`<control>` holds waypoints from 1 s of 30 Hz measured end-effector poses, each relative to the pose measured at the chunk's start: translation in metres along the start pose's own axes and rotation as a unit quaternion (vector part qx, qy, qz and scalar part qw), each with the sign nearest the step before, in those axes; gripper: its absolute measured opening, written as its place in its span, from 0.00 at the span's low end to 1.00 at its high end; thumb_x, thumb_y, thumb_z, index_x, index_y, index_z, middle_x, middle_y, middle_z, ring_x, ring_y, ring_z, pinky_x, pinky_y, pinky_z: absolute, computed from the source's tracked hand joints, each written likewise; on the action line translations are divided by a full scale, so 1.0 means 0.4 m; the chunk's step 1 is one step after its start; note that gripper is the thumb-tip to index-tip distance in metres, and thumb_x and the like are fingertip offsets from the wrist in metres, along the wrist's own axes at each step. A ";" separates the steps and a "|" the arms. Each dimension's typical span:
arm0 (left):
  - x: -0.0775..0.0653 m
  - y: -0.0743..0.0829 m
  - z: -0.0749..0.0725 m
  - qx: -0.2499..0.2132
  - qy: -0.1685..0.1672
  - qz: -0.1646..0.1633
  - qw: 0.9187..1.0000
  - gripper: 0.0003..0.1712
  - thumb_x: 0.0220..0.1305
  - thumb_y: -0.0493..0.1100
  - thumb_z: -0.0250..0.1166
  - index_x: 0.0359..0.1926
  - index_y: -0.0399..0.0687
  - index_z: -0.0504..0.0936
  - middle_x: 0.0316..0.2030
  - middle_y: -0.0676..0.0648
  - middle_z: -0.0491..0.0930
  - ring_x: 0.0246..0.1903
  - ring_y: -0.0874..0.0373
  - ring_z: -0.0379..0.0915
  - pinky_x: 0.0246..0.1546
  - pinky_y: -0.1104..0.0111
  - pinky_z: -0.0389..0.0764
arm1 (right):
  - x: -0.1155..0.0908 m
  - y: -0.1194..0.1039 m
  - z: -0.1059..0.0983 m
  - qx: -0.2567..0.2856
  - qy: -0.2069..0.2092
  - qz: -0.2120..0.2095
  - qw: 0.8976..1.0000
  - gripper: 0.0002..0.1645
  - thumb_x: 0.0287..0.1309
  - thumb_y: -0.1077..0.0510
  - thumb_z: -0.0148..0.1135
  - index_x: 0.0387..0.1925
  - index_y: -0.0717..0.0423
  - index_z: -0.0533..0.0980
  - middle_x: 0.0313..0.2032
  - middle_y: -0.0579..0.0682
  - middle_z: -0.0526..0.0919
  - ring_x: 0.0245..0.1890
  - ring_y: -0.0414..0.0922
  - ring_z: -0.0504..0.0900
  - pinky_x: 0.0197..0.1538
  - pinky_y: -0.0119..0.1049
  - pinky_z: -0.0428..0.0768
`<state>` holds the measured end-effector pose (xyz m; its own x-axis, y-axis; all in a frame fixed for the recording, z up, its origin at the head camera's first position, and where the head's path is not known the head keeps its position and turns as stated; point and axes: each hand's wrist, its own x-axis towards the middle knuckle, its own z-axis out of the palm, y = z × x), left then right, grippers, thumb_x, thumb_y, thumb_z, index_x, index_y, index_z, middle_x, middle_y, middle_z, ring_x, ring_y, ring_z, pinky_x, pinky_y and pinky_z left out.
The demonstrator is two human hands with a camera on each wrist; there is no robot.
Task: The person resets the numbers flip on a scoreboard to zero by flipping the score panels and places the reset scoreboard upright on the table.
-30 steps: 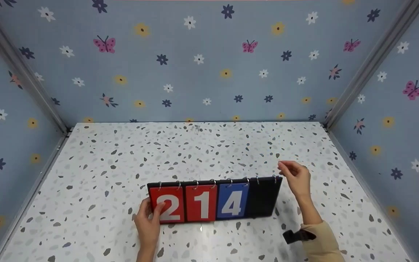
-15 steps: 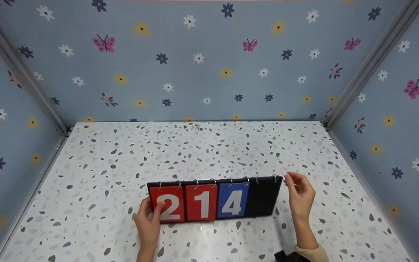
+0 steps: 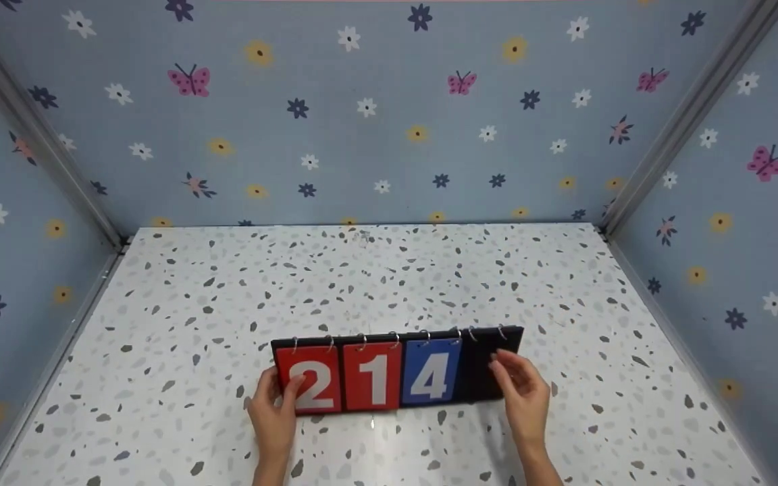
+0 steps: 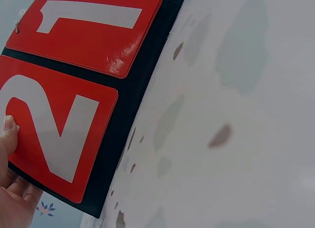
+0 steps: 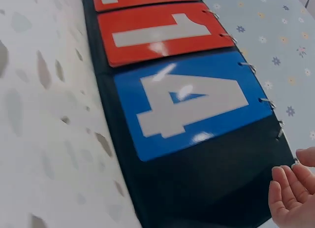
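Note:
A black flip scoreboard [image 3: 477, 385] stands tilted back on the table. It bears a red "2" card [image 3: 311, 376], a red "1" card [image 3: 372, 376] and a blue "4" card [image 3: 431, 371]; its far-right panel shows bare black under two metal rings [image 3: 472, 334]. My left hand [image 3: 274, 415] grips the left edge, thumb over the "2" card and fingers behind. My right hand [image 3: 527, 401] is at the bare panel with fingers loosely bent. In the right wrist view, a gap shows between the thumb and fingers [image 5: 290, 188], with nothing held.
The speckled white table [image 3: 362, 283] extends behind the board and to both sides. Blue flowered walls [image 3: 375, 148] enclose it at the back, left and right, with grey metal strips [image 3: 693, 101] at the corners.
My right hand has moved from beside the board's top right corner down and left, in front of the bare panel. The two right rings have shifted slightly left. My left hand keeps its grip.

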<state>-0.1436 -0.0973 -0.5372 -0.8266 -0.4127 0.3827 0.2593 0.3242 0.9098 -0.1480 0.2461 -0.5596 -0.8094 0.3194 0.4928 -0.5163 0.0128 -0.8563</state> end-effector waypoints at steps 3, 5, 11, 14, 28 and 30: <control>0.001 -0.033 0.004 -0.001 0.000 0.004 1.000 0.14 0.49 0.32 0.66 0.39 0.32 0.75 0.33 0.40 0.79 0.33 0.58 0.75 0.34 0.82 0.72 | -0.013 -0.075 0.052 0.002 -0.009 0.029 1.000 0.13 0.50 0.73 0.57 0.40 0.76 0.71 0.37 0.65 0.78 0.36 0.49 0.80 0.41 0.32 0.76; 0.002 -0.055 0.007 -0.001 -0.001 -0.004 1.000 0.15 0.49 0.35 0.66 0.40 0.34 0.75 0.35 0.42 0.79 0.34 0.58 0.75 0.35 0.83 0.71 | -0.019 -0.106 0.078 -0.014 -0.006 0.057 0.998 0.13 0.49 0.74 0.57 0.39 0.78 0.71 0.36 0.67 0.78 0.36 0.51 0.80 0.40 0.32 0.76; 0.000 -0.075 0.012 -0.012 0.003 -0.011 1.000 0.15 0.50 0.36 0.66 0.40 0.37 0.75 0.36 0.43 0.79 0.35 0.58 0.75 0.36 0.80 0.72 | -0.037 -0.099 0.103 -0.036 -0.026 0.107 0.993 0.14 0.48 0.75 0.58 0.40 0.77 0.72 0.38 0.71 0.76 0.38 0.54 0.79 0.41 0.32 0.76; 0.001 -0.051 0.008 -0.010 0.002 -0.005 1.000 0.14 0.50 0.34 0.66 0.39 0.35 0.75 0.35 0.42 0.79 0.34 0.58 0.75 0.35 0.81 0.72 | -0.044 -0.095 0.113 -0.045 -0.036 0.116 0.992 0.15 0.47 0.72 0.60 0.40 0.76 0.73 0.38 0.69 0.77 0.38 0.53 0.79 0.41 0.33 0.76; 0.001 0.017 -0.003 -0.005 -0.005 -0.013 1.000 0.15 0.49 0.31 0.65 0.39 0.31 0.74 0.35 0.39 0.79 0.34 0.56 0.75 0.36 0.81 0.72 | -0.037 -0.118 0.150 -0.123 -0.041 0.128 0.983 0.13 0.41 0.72 0.65 0.33 0.72 0.74 0.30 0.63 0.78 0.29 0.45 0.78 0.33 0.32 0.77; 0.001 0.016 -0.004 -0.011 -0.004 -0.004 1.000 0.15 0.49 0.31 0.66 0.39 0.30 0.74 0.34 0.39 0.79 0.33 0.55 0.75 0.36 0.81 0.72 | -0.035 -0.115 0.152 -0.133 -0.040 0.126 0.982 0.12 0.40 0.72 0.66 0.30 0.71 0.74 0.28 0.62 0.77 0.26 0.45 0.77 0.31 0.32 0.77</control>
<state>-0.1416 -0.0967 -0.5311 -0.8323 -0.4087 0.3745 0.2638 0.3023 0.9160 -0.1297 0.1832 -0.5176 -0.9269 0.2688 0.2619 -0.2144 0.1934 -0.9574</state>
